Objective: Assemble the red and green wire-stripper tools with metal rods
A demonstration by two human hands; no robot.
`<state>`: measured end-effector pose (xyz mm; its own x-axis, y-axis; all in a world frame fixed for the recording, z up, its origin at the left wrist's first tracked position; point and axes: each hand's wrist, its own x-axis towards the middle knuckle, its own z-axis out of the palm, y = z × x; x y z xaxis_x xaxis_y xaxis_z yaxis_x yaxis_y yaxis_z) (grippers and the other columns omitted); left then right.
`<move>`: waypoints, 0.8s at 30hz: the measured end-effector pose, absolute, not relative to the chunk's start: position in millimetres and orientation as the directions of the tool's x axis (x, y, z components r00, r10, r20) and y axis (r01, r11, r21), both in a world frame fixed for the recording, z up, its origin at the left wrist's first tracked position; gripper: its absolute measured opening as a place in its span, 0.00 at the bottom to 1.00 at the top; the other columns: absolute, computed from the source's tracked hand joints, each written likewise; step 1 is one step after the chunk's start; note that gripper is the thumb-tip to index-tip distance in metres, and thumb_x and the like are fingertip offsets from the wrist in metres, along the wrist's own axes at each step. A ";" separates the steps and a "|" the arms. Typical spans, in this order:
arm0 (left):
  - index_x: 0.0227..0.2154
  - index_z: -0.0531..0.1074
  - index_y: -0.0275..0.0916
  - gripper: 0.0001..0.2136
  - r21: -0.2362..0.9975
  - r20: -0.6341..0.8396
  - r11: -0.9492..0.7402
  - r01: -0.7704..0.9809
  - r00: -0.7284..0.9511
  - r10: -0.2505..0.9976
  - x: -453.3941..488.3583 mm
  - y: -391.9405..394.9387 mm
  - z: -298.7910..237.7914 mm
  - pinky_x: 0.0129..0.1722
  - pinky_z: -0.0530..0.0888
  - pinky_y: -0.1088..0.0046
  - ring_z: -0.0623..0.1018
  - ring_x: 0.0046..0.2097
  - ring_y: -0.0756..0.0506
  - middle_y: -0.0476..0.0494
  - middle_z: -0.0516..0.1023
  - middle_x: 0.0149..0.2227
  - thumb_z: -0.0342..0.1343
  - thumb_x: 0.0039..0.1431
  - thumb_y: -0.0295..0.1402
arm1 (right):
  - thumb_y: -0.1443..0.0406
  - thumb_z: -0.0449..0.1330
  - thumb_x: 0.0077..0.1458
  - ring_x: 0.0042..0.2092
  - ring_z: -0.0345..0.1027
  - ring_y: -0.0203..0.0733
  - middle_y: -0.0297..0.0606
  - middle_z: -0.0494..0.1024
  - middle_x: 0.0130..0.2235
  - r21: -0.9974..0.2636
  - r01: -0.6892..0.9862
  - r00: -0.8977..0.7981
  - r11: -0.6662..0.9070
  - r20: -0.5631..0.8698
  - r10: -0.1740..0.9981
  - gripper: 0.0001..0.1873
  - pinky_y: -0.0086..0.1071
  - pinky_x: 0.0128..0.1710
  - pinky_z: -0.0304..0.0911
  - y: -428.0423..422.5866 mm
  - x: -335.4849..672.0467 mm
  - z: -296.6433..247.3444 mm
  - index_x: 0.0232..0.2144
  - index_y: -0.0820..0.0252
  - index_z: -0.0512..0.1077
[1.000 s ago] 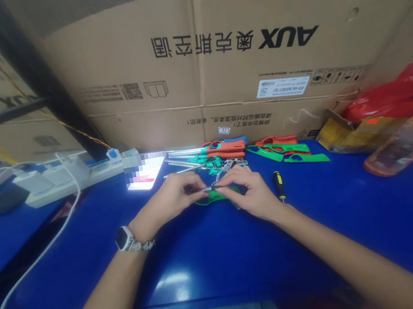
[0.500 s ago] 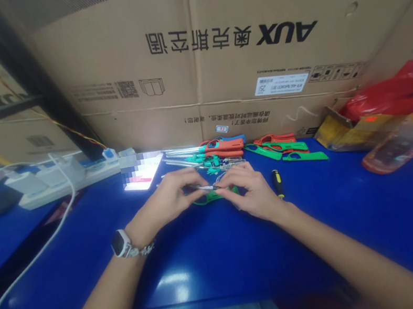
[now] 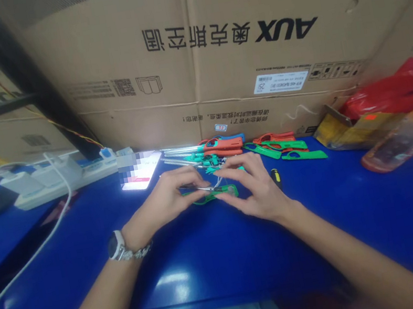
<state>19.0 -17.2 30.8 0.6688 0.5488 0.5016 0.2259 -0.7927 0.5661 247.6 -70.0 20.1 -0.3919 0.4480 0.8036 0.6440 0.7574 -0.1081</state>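
Between its thumb and fingertips my left hand (image 3: 171,195) pinches a thin metal tube (image 3: 205,189), held sideways above the table. My right hand (image 3: 254,186) is at the tube's right end with thumb and fingers apart. A thin white wire (image 3: 218,181) shows between the hands; whether the right fingertips touch it I cannot tell. Below them lies a green lighter casing (image 3: 231,190), partly covered by the hands. Just beyond is a pile of long-nosed lighters (image 3: 223,144) in orange, blue and teal. Green and orange casing pieces (image 3: 305,156) lie to its right.
A black and yellow screwdriver (image 3: 276,178) lies beside my right hand, partly hidden. On the left are a lit phone (image 3: 145,169) and a white power strip (image 3: 41,193) with cables. A large carton (image 3: 111,43) stands behind. A small box (image 3: 336,134) and a plastic bottle (image 3: 396,145) are at right.
My right thumb and fingers have spread apart from the tube's end, uncovering more of the green casing. My left hand still grips the tube. The view has shifted slightly.
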 end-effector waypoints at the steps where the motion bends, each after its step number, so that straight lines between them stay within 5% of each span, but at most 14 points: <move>1: 0.32 0.77 0.38 0.05 0.562 0.501 -0.795 0.227 0.672 0.546 19.1 -17.7 31.1 0.37 0.71 0.72 0.76 0.36 0.48 0.46 0.79 0.32 0.62 0.61 0.34 | 0.62 0.64 0.59 0.49 0.70 0.46 0.43 0.79 0.47 -0.087 0.655 -0.406 0.751 0.797 0.447 0.12 0.43 0.48 0.58 -70.7 247.9 21.1 0.46 0.56 0.75; 7: 0.33 0.77 0.37 0.06 0.531 0.523 -0.812 0.243 0.660 0.539 20.4 -19.3 32.8 0.36 0.71 0.72 0.75 0.35 0.48 0.46 0.78 0.31 0.61 0.61 0.34 | 0.63 0.61 0.63 0.49 0.72 0.45 0.34 0.83 0.40 -0.101 0.645 -0.479 0.758 0.720 0.503 0.04 0.45 0.52 0.51 -70.2 248.6 24.2 0.38 0.52 0.76; 17: 0.31 0.73 0.37 0.06 0.494 0.519 -0.822 0.284 0.663 0.540 18.9 -20.1 31.2 0.37 0.70 0.72 0.74 0.37 0.48 0.47 0.74 0.33 0.60 0.62 0.33 | 0.64 0.62 0.62 0.41 0.76 0.41 0.36 0.83 0.38 -0.282 0.529 -0.459 0.800 0.698 0.550 0.03 0.40 0.48 0.58 -67.2 249.4 23.6 0.38 0.56 0.74; 24: 0.31 0.72 0.37 0.07 0.422 0.493 -0.834 0.354 0.683 0.539 21.5 -20.8 29.8 0.33 0.68 0.74 0.72 0.35 0.49 0.46 0.73 0.35 0.57 0.64 0.32 | 0.67 0.62 0.60 0.41 0.73 0.41 0.35 0.81 0.38 -0.487 0.556 -0.377 0.674 0.575 0.726 0.01 0.38 0.46 0.58 -71.3 245.4 24.1 0.35 0.57 0.72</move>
